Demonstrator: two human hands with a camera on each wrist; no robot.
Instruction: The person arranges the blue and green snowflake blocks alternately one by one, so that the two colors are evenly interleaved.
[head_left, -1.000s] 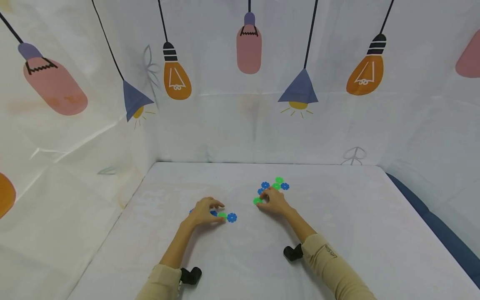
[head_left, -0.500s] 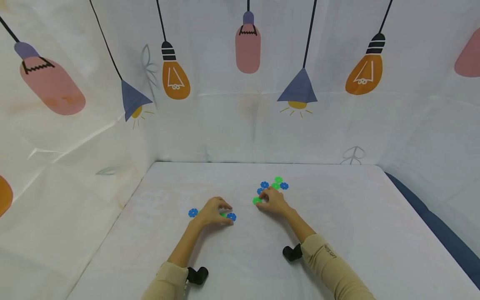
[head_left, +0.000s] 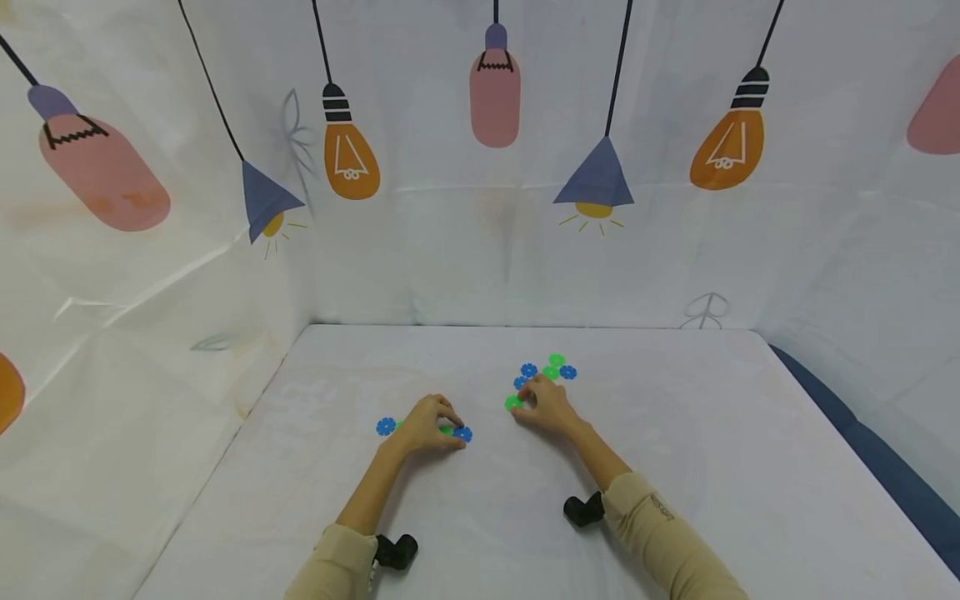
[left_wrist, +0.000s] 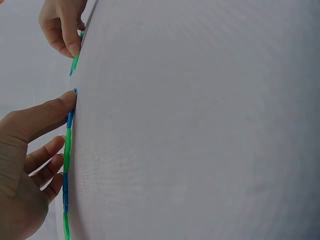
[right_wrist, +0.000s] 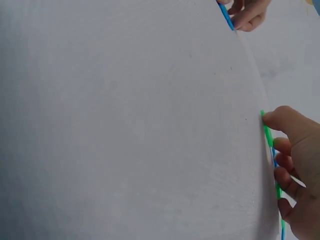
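Observation:
Flat blue and green flower-shaped plastic discs lie in two groups on the white table. My left hand [head_left: 426,427] arches over the left row, thumb and fingertip pinching the blue disc [head_left: 462,434] at its right end; another blue disc [head_left: 386,426] shows left of the wrist. Edge-on in the left wrist view, this row alternates blue and green [left_wrist: 67,150]. With thumb and index finger my right hand [head_left: 547,407] holds the green disc [head_left: 513,402] at the near left of the right group. That hand hides part of its group.
Beyond my right hand are more blue [head_left: 529,369] and green [head_left: 557,360] discs of the right group. A short stretch of white table [head_left: 487,517] separates the two groups. White sheets with printed lamps [head_left: 596,175] hang behind and at the sides.
My left hand has slid right along its row, from the green disc to the blue end disc, uncovering the blue disc at the left, then its fingers closed in slightly. My right hand stays put.

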